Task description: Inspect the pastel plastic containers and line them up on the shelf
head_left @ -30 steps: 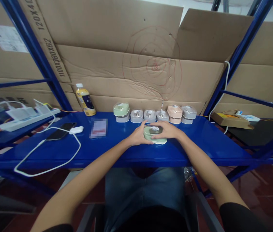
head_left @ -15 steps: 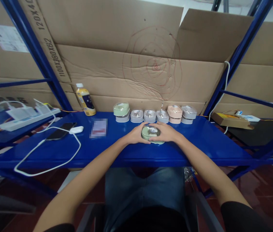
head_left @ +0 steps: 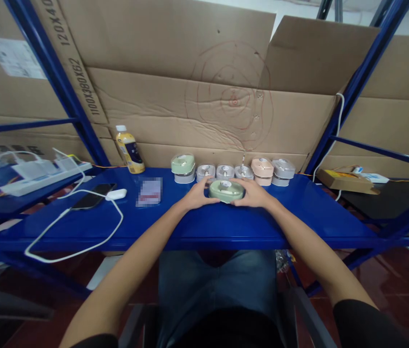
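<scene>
Between my two hands is a small rounded green box [head_left: 226,194] with a clear top and a pale label. My left hand [head_left: 197,195] curves around its left end, thumb at the front and fingers behind. At the opposite end my right hand [head_left: 253,193] grips it in the same way. Close behind stand several similar boxes in a row: a green box [head_left: 183,162] on top of a grey one, low grey boxes [head_left: 225,171] partly hidden by my fingers, a peach stack [head_left: 262,169] and a grey stack [head_left: 283,170]. Whether the held box touches the table is unclear.
The blue table [head_left: 204,227] backs onto a cardboard wall [head_left: 153,96]. To the left are a yellow bottle [head_left: 130,151], a blurred packet [head_left: 149,192], a phone [head_left: 93,195] with a white cable, and a power strip [head_left: 45,179]. An open carton [head_left: 349,181] lies at the right.
The green box has moved back toward the row. My fingers have slid from over its top to its two ends, so more of it shows.
</scene>
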`<control>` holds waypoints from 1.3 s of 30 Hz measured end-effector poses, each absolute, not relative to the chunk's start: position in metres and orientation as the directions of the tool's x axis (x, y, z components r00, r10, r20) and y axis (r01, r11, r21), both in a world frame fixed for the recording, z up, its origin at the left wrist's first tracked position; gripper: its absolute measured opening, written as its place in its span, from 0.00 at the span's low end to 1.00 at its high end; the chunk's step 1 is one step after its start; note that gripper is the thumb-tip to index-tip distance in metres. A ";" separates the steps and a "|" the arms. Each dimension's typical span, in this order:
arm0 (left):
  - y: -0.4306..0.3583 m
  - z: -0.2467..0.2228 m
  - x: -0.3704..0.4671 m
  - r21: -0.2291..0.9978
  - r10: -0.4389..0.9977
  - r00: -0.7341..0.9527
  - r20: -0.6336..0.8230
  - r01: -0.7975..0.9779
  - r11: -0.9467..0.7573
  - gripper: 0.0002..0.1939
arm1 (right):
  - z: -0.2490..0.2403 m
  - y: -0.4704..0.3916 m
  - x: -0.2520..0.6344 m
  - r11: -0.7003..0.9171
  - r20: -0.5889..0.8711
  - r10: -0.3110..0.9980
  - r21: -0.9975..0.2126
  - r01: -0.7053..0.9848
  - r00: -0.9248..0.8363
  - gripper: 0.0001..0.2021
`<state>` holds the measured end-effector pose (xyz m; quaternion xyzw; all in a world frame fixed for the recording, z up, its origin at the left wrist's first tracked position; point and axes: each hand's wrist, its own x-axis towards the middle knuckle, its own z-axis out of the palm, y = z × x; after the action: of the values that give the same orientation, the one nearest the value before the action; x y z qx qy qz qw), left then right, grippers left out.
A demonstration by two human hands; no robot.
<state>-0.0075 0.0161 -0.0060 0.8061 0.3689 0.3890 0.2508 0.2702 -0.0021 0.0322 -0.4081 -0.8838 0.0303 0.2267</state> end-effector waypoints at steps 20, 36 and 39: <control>0.096 0.037 -0.032 0.505 0.776 -0.464 0.428 0.835 0.221 0.48 | 0.055 0.075 0.230 -0.053 0.482 0.871 -0.104 0.993 0.097 0.38; 0.004 0.036 0.002 0.461 0.693 0.401 0.600 0.534 -0.709 0.38 | 0.049 -0.002 0.269 0.756 0.660 0.595 -0.266 0.599 -0.458 0.47; -0.005 0.022 0.013 0.570 0.672 0.538 0.509 0.375 -0.731 0.43 | 0.042 -0.008 0.265 0.770 0.466 0.636 -0.335 0.543 -0.615 0.53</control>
<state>0.0128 -0.0052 0.0220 0.8536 0.3068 0.3701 0.2009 0.2655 -0.0078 0.0420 -0.3295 -0.8950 0.0803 0.2897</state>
